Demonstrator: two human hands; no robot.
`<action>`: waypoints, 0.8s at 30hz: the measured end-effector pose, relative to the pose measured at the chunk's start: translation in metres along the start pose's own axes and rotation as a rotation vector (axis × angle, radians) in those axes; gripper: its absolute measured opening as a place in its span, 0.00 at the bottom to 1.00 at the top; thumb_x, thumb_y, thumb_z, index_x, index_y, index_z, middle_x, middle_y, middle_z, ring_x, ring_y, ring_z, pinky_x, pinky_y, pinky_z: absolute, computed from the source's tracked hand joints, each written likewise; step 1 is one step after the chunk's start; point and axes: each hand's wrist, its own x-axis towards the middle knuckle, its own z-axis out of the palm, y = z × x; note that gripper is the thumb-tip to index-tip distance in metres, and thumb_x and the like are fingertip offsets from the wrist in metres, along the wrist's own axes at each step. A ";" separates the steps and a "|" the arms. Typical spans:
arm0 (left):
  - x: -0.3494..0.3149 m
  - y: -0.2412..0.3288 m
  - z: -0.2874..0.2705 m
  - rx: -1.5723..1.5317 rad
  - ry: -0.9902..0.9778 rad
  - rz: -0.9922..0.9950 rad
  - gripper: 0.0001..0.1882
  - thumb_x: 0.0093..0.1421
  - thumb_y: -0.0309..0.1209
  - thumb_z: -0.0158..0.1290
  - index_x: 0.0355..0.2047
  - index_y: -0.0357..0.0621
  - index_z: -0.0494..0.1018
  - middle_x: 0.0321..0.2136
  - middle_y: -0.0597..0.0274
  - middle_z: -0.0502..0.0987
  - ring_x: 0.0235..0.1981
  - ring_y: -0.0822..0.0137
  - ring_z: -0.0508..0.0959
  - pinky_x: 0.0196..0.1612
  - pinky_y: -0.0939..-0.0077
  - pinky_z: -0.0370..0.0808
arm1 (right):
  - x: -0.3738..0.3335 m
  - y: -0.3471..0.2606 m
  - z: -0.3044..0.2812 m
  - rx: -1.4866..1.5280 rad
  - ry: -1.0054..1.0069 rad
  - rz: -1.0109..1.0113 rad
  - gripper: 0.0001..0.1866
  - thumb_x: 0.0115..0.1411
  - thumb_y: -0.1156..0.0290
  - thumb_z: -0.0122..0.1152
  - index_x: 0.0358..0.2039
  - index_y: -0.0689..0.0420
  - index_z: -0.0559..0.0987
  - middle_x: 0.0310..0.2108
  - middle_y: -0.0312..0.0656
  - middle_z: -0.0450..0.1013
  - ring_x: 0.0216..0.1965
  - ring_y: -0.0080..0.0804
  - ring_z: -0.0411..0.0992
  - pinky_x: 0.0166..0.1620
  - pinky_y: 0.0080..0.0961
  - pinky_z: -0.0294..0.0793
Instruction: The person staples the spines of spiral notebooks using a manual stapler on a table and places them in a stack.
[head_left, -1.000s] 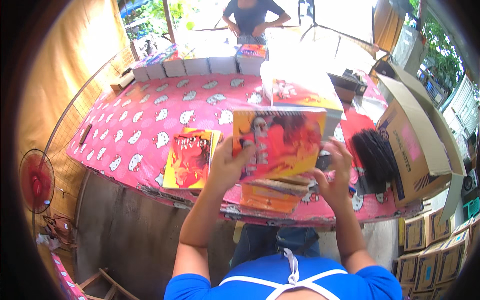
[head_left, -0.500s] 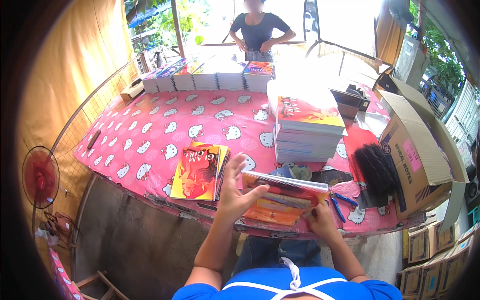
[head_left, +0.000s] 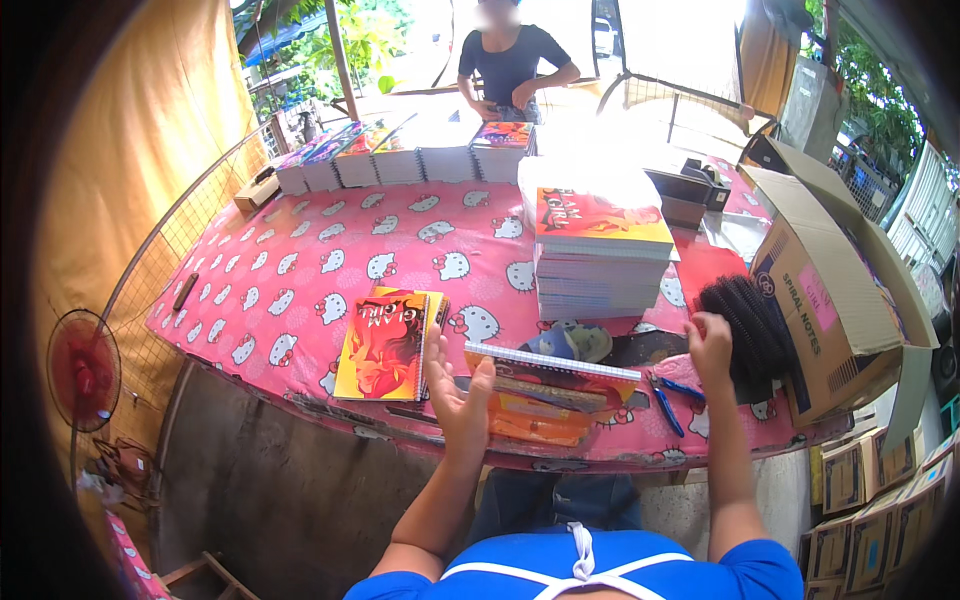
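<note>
A notebook with a dark, colourful cover stands on its long edge in front of me, its white page edge upward, above an orange surface at the table's front. My left hand is at its left end, fingers stretched out and thumb against the notebook. My right hand is raised beside a pile of black spiral binding coils, its fingers curled; whatever they hold is too small to make out. Blue-handled pliers lie between the notebook and my right arm. Left of my left hand are spiral-bound notebooks with red and yellow covers.
A tall stack of notebooks stands beyond, with a grey-blue cloth item before it. More stacks line the far edge. An open cardboard box is on the right. A person stands across the table.
My right hand has left the notebook's right end and moved right and up to the coils. My left hand stays at the left end, thumb drawn back. The view has shifted slightly.
</note>
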 end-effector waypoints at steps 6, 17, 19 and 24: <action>-0.010 0.018 0.026 0.408 -0.141 0.462 0.33 0.54 0.25 0.57 0.61 0.41 0.61 0.67 0.48 0.47 0.68 0.56 0.49 0.66 0.58 0.48 | 0.038 0.055 0.021 -0.408 -0.410 0.295 0.16 0.50 0.61 0.71 0.33 0.60 0.81 0.35 0.52 0.76 0.40 0.52 0.77 0.42 0.41 0.77; -0.010 0.021 0.071 0.888 -0.666 0.684 0.27 0.61 0.43 0.53 0.59 0.48 0.67 0.60 0.55 0.65 0.63 0.58 0.63 0.65 0.43 0.37 | 0.025 0.034 -0.007 0.036 -0.003 -0.095 0.13 0.52 0.81 0.60 0.40 0.63 0.77 0.34 0.53 0.71 0.37 0.52 0.73 0.41 0.38 0.73; -0.012 0.004 0.064 0.867 -0.740 0.615 0.28 0.61 0.42 0.54 0.59 0.48 0.66 0.57 0.56 0.70 0.59 0.58 0.69 0.65 0.48 0.43 | 0.012 -0.026 -0.038 0.282 -0.108 -0.149 0.16 0.55 0.83 0.56 0.46 0.63 0.77 0.36 0.49 0.75 0.37 0.44 0.75 0.40 0.36 0.74; -0.010 0.009 0.067 0.639 -0.606 0.604 0.12 0.50 0.34 0.64 0.36 0.47 0.80 0.35 0.63 0.81 0.43 0.63 0.77 0.53 0.64 0.62 | -0.040 -0.104 -0.095 0.719 -0.280 -0.141 0.14 0.50 0.78 0.68 0.40 0.59 0.83 0.30 0.40 0.77 0.31 0.26 0.74 0.35 0.21 0.73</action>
